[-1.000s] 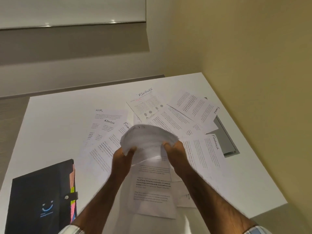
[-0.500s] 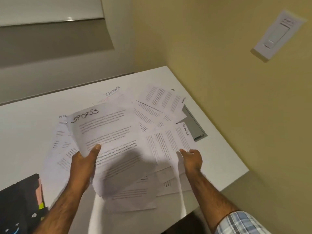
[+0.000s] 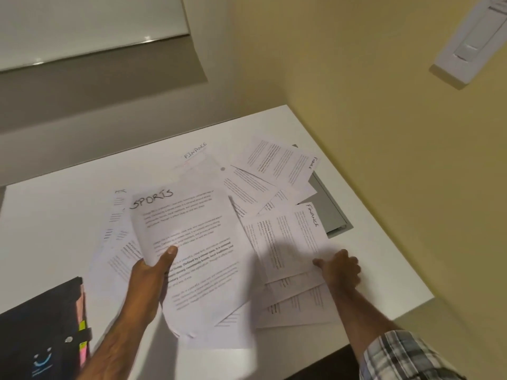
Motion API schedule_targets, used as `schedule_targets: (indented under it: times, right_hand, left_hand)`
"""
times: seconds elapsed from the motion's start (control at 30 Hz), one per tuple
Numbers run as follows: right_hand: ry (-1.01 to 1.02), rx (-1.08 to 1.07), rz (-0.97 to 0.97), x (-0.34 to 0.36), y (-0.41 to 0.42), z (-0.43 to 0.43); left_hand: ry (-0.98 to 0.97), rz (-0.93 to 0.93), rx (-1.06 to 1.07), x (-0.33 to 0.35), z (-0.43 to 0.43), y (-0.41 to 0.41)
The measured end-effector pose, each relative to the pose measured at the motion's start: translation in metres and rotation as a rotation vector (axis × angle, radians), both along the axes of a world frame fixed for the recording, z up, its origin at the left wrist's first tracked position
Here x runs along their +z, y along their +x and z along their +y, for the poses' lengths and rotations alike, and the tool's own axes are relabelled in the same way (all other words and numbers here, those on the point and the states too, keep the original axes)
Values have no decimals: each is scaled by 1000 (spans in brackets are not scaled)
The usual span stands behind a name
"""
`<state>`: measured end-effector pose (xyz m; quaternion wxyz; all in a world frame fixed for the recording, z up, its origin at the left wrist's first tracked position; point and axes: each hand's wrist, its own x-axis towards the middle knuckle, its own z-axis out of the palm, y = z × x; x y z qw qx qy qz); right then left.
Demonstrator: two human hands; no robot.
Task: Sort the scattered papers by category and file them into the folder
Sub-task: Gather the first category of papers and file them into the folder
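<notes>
Printed sheets lie scattered over a white table [image 3: 55,215]. My left hand [image 3: 153,272] grips a stack of papers whose top sheet is headed SPORTS [image 3: 186,229], thumb on its face, lifted above the pile. My right hand [image 3: 340,267] pinches the near corner of a sheet headed FINANCE [image 3: 288,242] lying on the table to the right. More FINANCE sheets [image 3: 279,160] lie farther back. A black expanding folder [image 3: 35,335] with coloured tabs and a strap sits at the lower left.
A grey binder [image 3: 329,209] lies under the papers by the yellow wall on the right. A white wall switch [image 3: 472,37] sits high on that wall. The table's right and near edges are close to my right hand.
Both hands held one curled stack a second ago. The right hand let go and moved right onto the FINANCE sheet, while the left keeps the SPORTS stack, now unrolled.
</notes>
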<state>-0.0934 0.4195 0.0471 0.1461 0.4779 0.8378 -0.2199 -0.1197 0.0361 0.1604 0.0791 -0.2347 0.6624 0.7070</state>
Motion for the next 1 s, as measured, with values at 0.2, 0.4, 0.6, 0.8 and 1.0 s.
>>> schedule_targets:
  times: [0.2, 0.4, 0.6, 0.8, 1.0]
  right_hand:
    - [73, 98, -47, -6, -2, 0]
    - [-88, 57, 22, -4, -8, 6]
    - [-226, 28, 262, -3, -8, 7]
    - [-325, -6, 374, 1, -17, -9]
    - [-423, -211, 433, 3, -21, 18]
  left_hand:
    - [35, -9, -32, 6, 11, 0]
    - [21, -4, -69, 0, 18, -5]
    - [27, 8, -72, -6, 29, -12]
    - [25, 18, -86, -1, 38, -20]
    - [58, 34, -88, 0, 33, -31]
